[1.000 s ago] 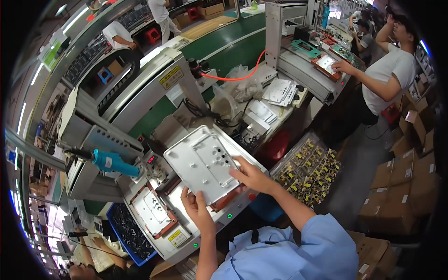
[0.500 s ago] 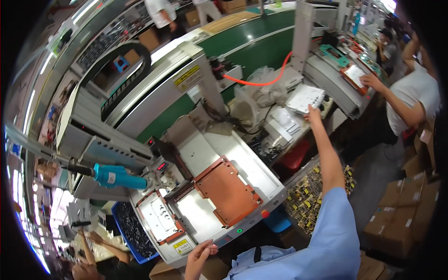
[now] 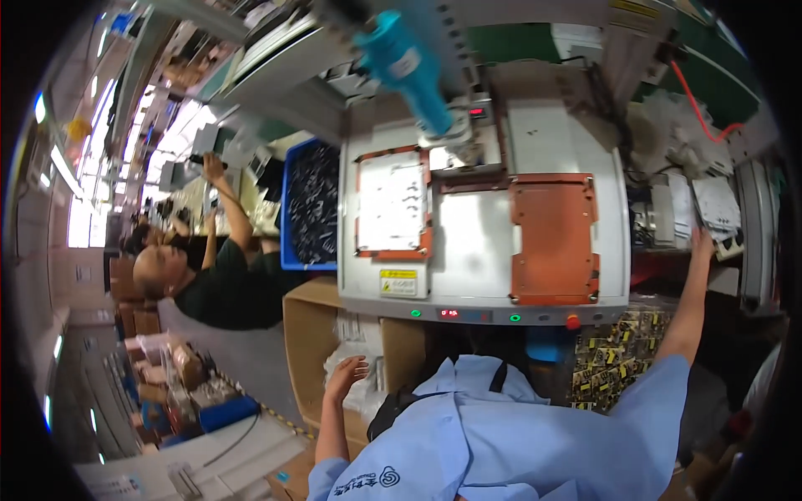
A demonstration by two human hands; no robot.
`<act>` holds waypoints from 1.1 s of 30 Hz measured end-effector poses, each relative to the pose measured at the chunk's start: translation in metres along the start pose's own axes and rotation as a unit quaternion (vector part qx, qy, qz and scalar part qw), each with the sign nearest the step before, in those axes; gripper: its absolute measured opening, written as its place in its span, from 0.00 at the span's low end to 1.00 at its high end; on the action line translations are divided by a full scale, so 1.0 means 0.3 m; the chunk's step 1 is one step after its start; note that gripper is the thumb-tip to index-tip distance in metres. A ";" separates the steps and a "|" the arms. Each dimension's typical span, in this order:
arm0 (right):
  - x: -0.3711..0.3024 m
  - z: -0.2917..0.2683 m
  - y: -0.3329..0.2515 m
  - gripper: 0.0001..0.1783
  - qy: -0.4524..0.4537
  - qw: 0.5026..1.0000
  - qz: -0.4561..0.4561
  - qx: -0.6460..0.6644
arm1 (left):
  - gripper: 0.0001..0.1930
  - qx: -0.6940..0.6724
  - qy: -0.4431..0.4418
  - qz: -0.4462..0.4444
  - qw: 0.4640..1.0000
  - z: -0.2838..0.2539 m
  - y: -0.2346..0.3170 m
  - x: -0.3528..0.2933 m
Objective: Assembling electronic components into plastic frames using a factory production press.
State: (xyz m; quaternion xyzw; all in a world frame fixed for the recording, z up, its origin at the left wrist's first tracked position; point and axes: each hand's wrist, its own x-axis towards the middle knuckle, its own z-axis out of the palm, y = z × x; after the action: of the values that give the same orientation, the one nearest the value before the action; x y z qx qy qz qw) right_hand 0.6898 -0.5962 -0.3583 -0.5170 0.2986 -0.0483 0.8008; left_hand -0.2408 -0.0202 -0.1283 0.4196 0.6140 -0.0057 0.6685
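My right hand (image 3: 703, 244) reaches out to the far right, its fingers closed at the near edge of a white flat panel (image 3: 717, 205). Beside that panel lie more white flat pieces (image 3: 678, 199). My left hand (image 3: 345, 377) is held over an open cardboard box (image 3: 305, 355), fingers apart and nothing in them. In front of me stands a bench machine with a white bed (image 3: 472, 242). On its left, an orange-brown fixture frame (image 3: 428, 238) carries a white panel with dark holes (image 3: 389, 204). The orange-brown fixture plate (image 3: 553, 242) on the right is bare.
A teal screwdriver unit (image 3: 407, 71) hangs over the machine bed. To the left is a blue bin (image 3: 288, 209) of small black parts. A red button (image 3: 572, 321) sits on the front edge. Circuit boards (image 3: 614, 355) lie lower right. Another person (image 3: 225, 280) works at left.
The view has swung to the left, bringing the box and the other person into fuller sight. My right hand stays at the white panel; my left hand is now over the box, away from the machine's edge.
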 end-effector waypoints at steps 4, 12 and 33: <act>-0.204 -0.092 0.002 0.19 -0.011 0.999 0.009 -0.030 | 0.20 -0.003 0.151 -0.046 0.988 -0.152 -0.315 0.028; -0.804 -0.064 -0.146 0.18 -0.315 0.941 0.041 0.116 | 0.23 -0.036 0.223 -0.052 0.973 -0.172 -0.635 0.169; -2.721 0.389 -0.037 0.09 -0.624 0.643 -0.054 -0.441 | 0.14 0.385 0.167 0.289 0.861 -0.025 -0.585 0.688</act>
State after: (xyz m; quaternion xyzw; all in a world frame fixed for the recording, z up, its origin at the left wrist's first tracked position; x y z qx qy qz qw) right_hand 0.0871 -0.1928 0.0343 -0.7315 -0.3141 0.3800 0.4710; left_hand -0.2879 -0.0248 -0.3953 0.7968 0.5163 0.0221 0.3131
